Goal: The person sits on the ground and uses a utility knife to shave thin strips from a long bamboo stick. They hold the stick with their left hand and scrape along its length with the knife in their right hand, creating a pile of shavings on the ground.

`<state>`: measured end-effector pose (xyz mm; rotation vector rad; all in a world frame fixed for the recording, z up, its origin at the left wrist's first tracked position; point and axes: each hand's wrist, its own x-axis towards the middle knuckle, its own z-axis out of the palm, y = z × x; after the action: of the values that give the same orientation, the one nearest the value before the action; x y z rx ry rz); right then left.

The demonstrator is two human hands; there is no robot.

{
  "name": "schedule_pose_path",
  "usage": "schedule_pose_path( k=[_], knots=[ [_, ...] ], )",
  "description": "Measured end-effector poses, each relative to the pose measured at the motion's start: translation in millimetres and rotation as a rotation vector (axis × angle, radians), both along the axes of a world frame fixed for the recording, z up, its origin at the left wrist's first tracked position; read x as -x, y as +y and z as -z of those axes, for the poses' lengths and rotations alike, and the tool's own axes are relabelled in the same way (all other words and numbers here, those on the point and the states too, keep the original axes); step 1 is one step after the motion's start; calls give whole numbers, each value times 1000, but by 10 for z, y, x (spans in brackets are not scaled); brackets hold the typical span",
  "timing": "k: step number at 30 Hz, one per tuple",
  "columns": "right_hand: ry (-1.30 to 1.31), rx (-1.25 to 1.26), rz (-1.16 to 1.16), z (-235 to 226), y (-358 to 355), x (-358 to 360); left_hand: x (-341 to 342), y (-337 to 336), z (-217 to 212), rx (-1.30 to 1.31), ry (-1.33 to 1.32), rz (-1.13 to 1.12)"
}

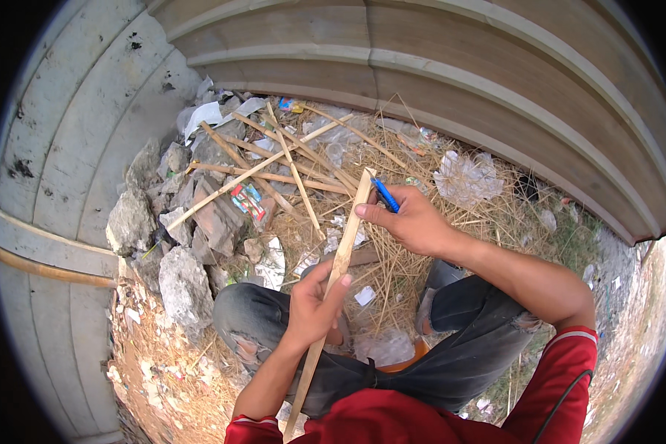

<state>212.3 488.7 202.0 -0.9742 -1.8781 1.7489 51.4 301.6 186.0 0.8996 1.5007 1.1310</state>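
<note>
A long, flat strip of pale wood (342, 257) runs from between my legs up toward the middle of the view. My left hand (315, 303) is closed round it about halfway along. Near its far end, my right hand (416, 221) grips a slim blue pen-like tool (385, 194), whose dark tip points at the strip's end. The right thumb rests on or close to the wood. Whether the tip touches the strip, and the tool's exact kind, I cannot tell.
Several wooden sticks (297, 177) lie crossed over rubble and litter ahead. Rough grey stones (184, 286) are heaped at the left. Dry straw and a crumpled clear plastic bag (467, 176) lie at the right. Ribbed metal sheeting (451, 63) closes off the far side, and a pale wall (74, 111) the left.
</note>
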Motion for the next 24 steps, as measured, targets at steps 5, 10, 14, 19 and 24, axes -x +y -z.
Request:
schedule_pose_path(
  k=[5,10,14,19,24],
  knots=[
    [28,-61,-159,128,-116,-7,0,16,65,-25,-11,-14],
    [-80,-46,-311,-1,-123,-3,94,-40,-115,-53,180,-112],
    [2,-168,-271,123,-51,-4,664,-36,-798,-407,351,-399],
    [47,-172,-291,-82,-75,115,1297,-323,-2120,-824,1047,-896],
    [135,-170,-343,-105,-196,394,1226,-393,-2469,-1152,1083,-1114]
  ],
)
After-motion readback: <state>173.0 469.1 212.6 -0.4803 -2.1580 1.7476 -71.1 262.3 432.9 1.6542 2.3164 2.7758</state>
